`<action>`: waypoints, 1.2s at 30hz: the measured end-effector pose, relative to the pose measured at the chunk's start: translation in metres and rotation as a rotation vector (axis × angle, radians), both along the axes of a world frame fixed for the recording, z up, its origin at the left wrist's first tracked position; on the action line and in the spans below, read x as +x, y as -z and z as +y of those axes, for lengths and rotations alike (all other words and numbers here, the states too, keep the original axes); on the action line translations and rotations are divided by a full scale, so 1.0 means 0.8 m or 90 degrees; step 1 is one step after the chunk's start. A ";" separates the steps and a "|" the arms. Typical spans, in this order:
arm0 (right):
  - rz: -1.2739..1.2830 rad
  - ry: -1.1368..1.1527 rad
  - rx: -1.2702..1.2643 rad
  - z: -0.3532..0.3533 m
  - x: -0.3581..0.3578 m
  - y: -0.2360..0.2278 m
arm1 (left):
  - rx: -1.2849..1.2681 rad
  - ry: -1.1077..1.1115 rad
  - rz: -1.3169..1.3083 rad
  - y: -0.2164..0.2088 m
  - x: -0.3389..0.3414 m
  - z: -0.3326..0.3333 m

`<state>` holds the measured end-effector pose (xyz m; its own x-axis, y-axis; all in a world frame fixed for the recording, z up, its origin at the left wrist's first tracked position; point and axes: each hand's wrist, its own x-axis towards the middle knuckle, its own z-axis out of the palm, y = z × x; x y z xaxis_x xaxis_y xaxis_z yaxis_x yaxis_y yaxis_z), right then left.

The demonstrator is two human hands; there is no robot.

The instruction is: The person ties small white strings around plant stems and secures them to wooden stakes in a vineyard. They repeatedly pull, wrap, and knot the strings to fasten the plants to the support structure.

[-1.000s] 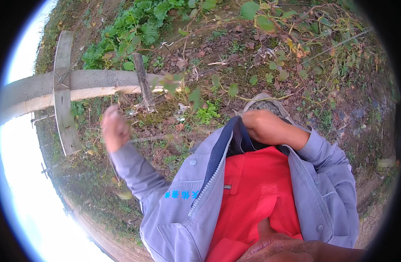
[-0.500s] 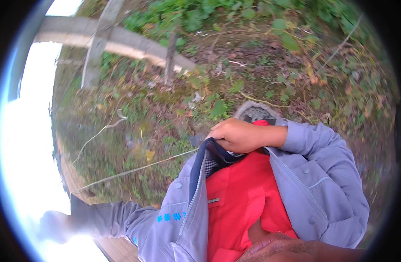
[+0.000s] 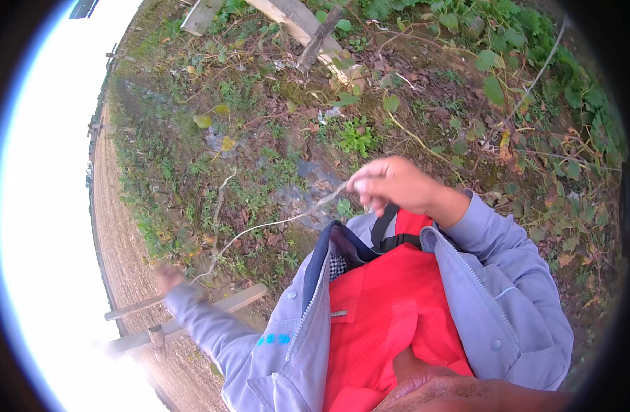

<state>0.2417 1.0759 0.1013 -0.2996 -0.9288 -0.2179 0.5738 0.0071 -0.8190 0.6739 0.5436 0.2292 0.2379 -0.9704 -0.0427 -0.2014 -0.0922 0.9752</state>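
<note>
My right hand [image 3: 405, 187] is raised just in front of my open grey jacket [image 3: 490, 288], its thumb and fingers pinching the end of a pale, thin string [image 3: 260, 225]. From there the string sags leftward across the ground cover and runs close to my left hand [image 3: 167, 277]. A second loose strand [image 3: 221, 199] curls up from near the same place. My left arm is stretched far out to the left. Its hand is small and smeared, so its fingers do not show clearly. A red shirt [image 3: 390, 302] and a black strap with a buckle [image 3: 399, 240] show under the jacket.
Grey beams [image 3: 239, 300] lie or stand below my left arm, and another post [image 3: 298, 20] slants in at the top. Leafy vines [image 3: 493, 89] and a taut wire [image 3: 538, 79] fill the right side. A bare field [image 3: 116, 213] stretches away at left.
My right hand has moved up and away from the jacket's edge, drawing the string end with it. My left hand has come out of the glare at lower left, upward and rightward. The view has shifted.
</note>
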 end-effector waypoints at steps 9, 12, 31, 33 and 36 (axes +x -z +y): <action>-0.115 0.285 0.108 0.020 -0.033 0.010 | 0.737 0.073 0.476 0.592 -0.154 0.106; -0.097 0.345 0.120 0.016 -0.045 -0.001 | 0.703 0.383 -0.105 0.642 -0.219 0.137; -0.145 0.454 0.005 -0.023 -0.068 0.001 | -0.028 1.472 0.218 0.218 -0.630 0.365; -0.127 0.472 0.007 -0.016 -0.065 -0.002 | 0.075 1.501 0.195 0.225 -0.638 0.364; -0.128 0.419 0.037 -0.003 -0.060 -0.003 | 0.163 1.478 0.218 0.235 -0.646 0.370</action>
